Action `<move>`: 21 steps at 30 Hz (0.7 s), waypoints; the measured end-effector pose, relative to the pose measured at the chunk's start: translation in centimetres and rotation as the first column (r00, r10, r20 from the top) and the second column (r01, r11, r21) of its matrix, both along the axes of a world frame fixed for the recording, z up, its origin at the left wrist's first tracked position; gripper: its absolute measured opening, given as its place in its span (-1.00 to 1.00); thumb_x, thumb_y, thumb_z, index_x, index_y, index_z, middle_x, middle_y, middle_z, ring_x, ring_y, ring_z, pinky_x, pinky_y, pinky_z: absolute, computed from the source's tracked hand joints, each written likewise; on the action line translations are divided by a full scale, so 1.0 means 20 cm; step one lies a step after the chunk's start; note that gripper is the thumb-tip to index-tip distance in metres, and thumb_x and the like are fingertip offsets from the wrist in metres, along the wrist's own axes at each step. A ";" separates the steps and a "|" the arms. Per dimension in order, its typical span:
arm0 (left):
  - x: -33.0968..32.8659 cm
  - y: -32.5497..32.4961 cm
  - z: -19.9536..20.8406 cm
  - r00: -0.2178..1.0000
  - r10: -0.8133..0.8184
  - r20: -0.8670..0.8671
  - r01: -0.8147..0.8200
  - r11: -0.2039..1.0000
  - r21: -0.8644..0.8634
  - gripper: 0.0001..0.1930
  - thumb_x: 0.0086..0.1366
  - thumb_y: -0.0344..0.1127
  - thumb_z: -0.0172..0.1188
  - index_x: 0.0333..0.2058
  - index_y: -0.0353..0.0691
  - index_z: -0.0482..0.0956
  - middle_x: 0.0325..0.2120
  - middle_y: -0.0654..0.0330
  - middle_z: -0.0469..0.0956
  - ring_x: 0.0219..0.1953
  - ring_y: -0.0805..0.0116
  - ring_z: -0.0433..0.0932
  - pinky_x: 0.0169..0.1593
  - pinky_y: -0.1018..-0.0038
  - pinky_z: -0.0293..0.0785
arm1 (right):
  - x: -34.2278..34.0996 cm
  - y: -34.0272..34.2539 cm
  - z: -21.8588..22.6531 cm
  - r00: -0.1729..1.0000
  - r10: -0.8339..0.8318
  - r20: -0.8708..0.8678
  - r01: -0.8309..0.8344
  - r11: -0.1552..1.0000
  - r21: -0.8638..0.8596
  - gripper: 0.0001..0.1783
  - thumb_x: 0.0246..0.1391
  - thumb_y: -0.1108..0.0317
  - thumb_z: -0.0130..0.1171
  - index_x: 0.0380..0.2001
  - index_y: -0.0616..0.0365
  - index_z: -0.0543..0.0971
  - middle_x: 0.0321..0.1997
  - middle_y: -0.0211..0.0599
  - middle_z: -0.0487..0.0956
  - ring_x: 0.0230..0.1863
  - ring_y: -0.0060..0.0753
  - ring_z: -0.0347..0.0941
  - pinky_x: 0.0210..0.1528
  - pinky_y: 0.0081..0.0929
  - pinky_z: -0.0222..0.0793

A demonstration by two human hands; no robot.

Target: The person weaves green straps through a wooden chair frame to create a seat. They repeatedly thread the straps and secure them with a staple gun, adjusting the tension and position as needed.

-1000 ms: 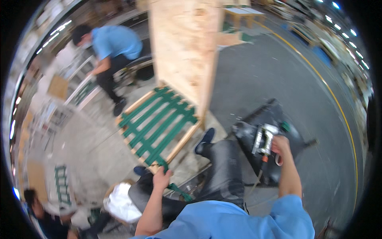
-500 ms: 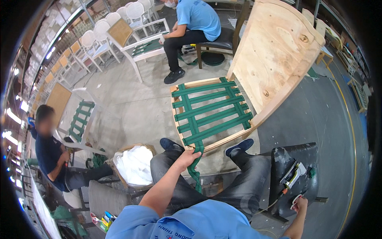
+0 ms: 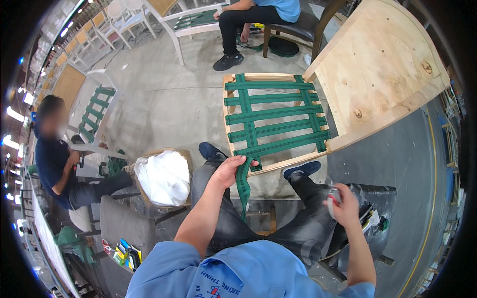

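In front of me stands a wooden chair frame [image 3: 290, 163] with a plywood back and green webbing woven across its seat opening. My left hand [image 3: 227, 172] is closed on the loose green webbing strap [image 3: 243, 185] at the near left of the seat rail; the tail hangs down between my legs. My right hand [image 3: 346, 205], blurred by motion, is raised over my right thigh. It grips scissors [image 3: 332, 199] with red and whitish handles, blades hard to make out. Behind the right forearm a staple gun [image 3: 368, 221] lies partly hidden on a black seat.
Left of my leg, a box [image 3: 188, 155] holds a white bag [image 3: 163, 176]. A grey chair [image 3: 124, 218] bears small packages [image 3: 127, 254]. One co-worker [image 3: 52, 154] sits at the left beside a white chair [image 3: 110, 126]; another [image 3: 248, 25] sits beyond the frame.
My right hand has lifted the scissors off the black seat and brought them left toward the frame. The left hand has moved up the strap to the rail. The view has shifted.
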State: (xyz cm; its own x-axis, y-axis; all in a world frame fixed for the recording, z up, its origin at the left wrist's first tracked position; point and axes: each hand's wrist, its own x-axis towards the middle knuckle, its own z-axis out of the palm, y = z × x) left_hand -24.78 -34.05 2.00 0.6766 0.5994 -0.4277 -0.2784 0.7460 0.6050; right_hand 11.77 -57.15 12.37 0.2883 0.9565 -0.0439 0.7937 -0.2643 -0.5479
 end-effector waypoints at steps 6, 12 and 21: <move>0.02 0.05 -0.01 0.999 0.028 -0.025 -0.028 0.999 0.023 -0.63 0.48 -0.13 0.14 0.02 -0.34 0.61 -0.10 0.07 0.71 -0.28 0.42 0.69 -0.30 0.44 0.68 | -0.22 0.59 -0.25 0.780 0.569 0.260 -0.556 0.821 -0.128 -0.41 -0.05 -0.15 0.42 -0.01 -0.13 0.56 -0.18 -0.26 0.56 -0.07 -0.11 0.52 -0.05 -0.16 0.24; 0.02 0.08 -0.05 0.999 0.031 -0.016 -0.030 0.999 0.016 -0.64 0.47 -0.15 0.15 0.01 -0.35 0.61 -0.15 0.01 0.72 -0.33 0.42 0.69 -0.35 0.48 0.67 | -0.26 0.85 -0.38 0.643 0.727 0.240 -0.711 0.684 -0.165 -0.45 -0.05 -0.06 0.41 0.01 -0.19 0.57 -0.14 -0.33 0.54 -0.01 -0.20 0.48 0.01 -0.17 0.19; 0.05 0.07 0.00 1.000 -0.013 0.013 0.013 1.000 0.025 -0.67 0.47 -0.17 0.16 -0.04 -0.34 0.63 -0.19 -0.03 0.72 -0.40 0.41 0.70 -0.40 0.52 0.69 | -0.25 1.00 -0.48 0.474 0.839 0.267 -0.807 0.535 -0.250 -0.42 -0.04 0.00 0.43 0.09 -0.33 0.52 -0.17 -0.40 0.52 0.00 -0.26 0.48 0.05 -0.18 0.19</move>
